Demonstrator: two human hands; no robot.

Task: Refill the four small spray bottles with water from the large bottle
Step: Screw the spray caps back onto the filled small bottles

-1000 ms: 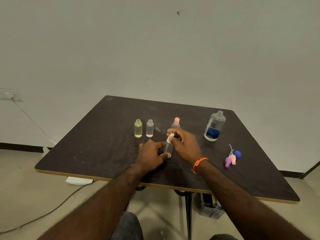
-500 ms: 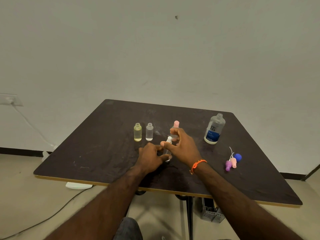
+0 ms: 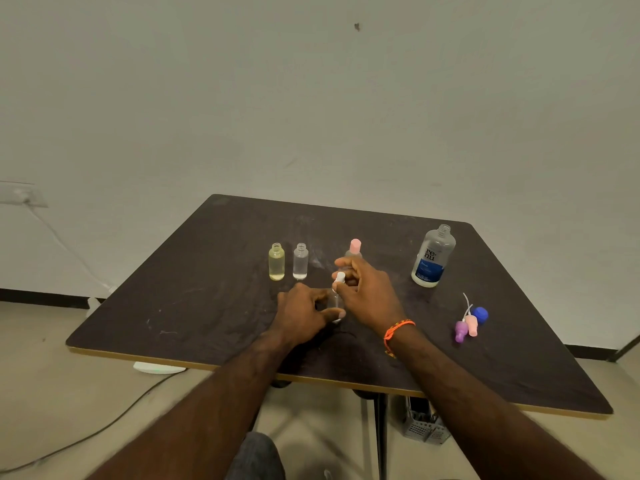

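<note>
On the dark brown bench (image 3: 194, 306), the left hand (image 3: 304, 315) grips the body of a small clear spray bottle (image 3: 335, 299) while the right hand (image 3: 367, 294) pinches its white spray cap (image 3: 340, 278). Behind stand a yellowish open bottle (image 3: 276, 262), a clear open bottle (image 3: 300, 261) and a pink-capped bottle (image 3: 354, 248). The large uncapped blue-labelled bottle (image 3: 433, 257) stands at right.

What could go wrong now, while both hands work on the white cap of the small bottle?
The left hand grips the small bottle low while the right hand pinches its white cap; a slip could tip it. The right hand is near the pink-capped bottle and could knock it. The large bottle stands uncapped and could spill.
</note>
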